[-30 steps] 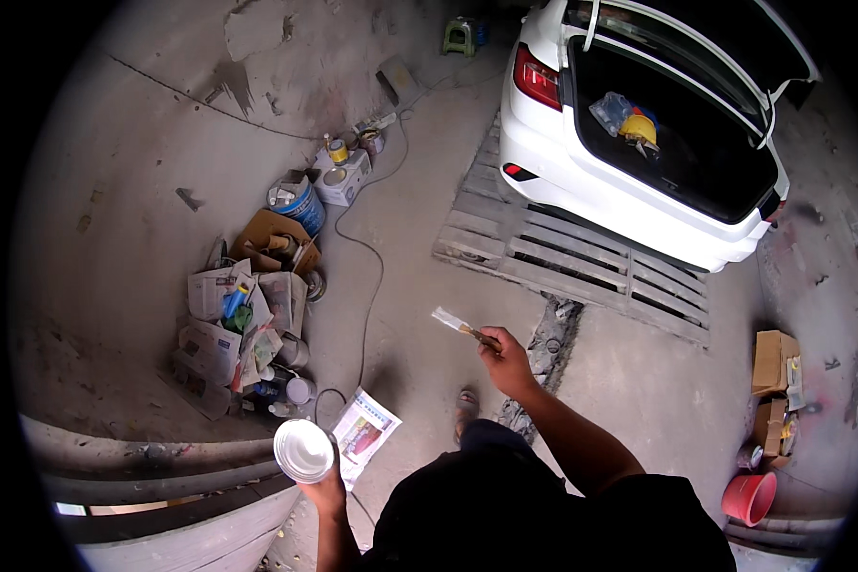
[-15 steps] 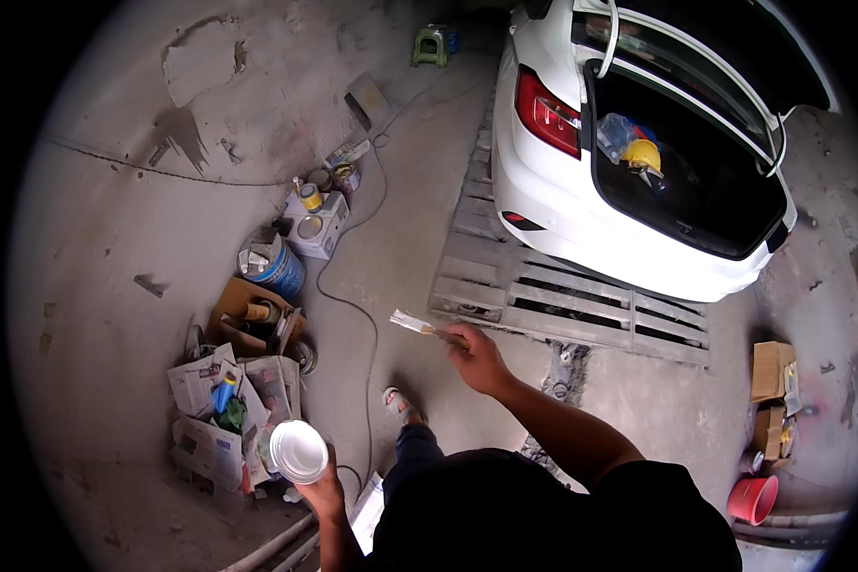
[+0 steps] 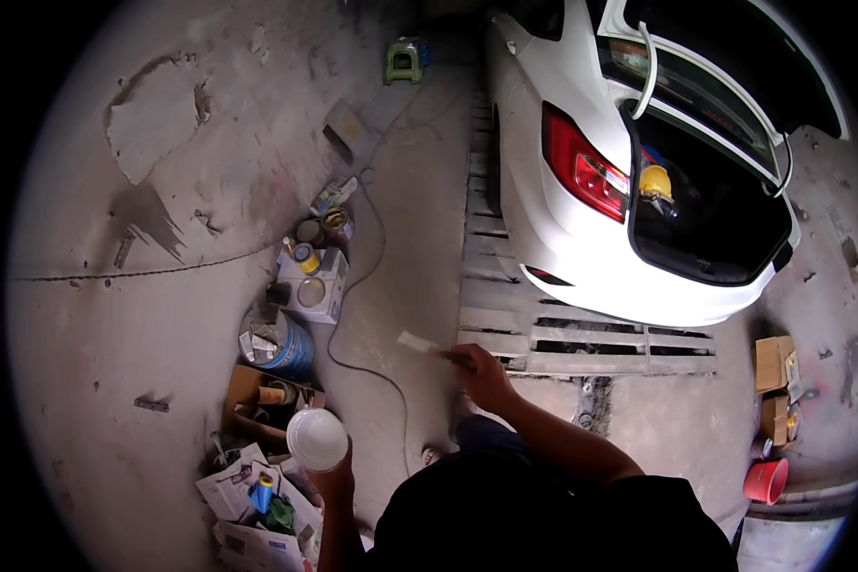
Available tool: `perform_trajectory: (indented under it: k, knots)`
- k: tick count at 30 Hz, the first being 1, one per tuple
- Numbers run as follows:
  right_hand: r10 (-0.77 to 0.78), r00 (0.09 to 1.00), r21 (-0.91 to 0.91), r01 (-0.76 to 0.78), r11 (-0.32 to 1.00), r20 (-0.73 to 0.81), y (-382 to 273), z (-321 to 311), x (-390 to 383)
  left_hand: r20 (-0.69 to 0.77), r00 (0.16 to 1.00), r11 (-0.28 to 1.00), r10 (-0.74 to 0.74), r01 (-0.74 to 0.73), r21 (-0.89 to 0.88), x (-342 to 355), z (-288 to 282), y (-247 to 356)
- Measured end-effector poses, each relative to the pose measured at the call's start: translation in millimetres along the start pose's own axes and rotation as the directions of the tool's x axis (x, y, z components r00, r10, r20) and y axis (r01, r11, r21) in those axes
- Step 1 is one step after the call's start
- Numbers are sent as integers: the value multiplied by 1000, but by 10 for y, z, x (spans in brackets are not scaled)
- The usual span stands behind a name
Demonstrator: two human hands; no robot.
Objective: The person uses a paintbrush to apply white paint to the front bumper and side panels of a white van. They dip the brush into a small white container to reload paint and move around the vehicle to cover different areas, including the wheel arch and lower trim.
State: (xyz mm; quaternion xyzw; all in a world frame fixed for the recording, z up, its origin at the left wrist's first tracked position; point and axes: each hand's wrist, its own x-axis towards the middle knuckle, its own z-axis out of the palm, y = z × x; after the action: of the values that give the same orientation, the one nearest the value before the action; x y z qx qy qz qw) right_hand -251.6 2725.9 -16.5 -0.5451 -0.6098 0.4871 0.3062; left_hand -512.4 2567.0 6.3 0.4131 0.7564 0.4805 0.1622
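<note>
In my left hand is a round white tub, its fingers wrapped about the side and partly hidden below it. Inside the tub the surface looks pale. My right hand grips a paintbrush by the handle, with the whitish bristles pointing left, a little blurred. The brush is held apart from the tub, over the floor. Ahead and to the right stands a white car, its boot raised open, with a yellow hard hat inside.
Along the left stand a white box with tins on it, a blue bucket, a cardboard box and newspapers. A cable snakes over the floor. Slatted grating lies beneath the car. At right are cartons and a red bucket.
My view has moved forward, so the car and the things at left appear nearer and lower. Both hands still hold the tub and paintbrush; the foot has shifted and is mostly hidden.
</note>
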Motion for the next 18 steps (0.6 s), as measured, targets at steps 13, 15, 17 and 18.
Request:
perform_trajectory:
  k: [13,15,17,18]
  knots:
    - [-160,982,55,166,985,-104,-75,-111,3006,43,999,996,-15,11,83,2484,1380,302]
    - [-225,965,73,236,969,-131,-154,-211,3484,0,1000,999,31,-31,34,2864,1609,295]
    - [-117,989,107,126,986,-93,-248,-305,3902,-6,1000,1000,-16,16,2,3202,1818,265]
    - [-66,994,119,76,990,-84,-355,-366,4085,-7,999,999,-39,39,-19,3388,1944,286]
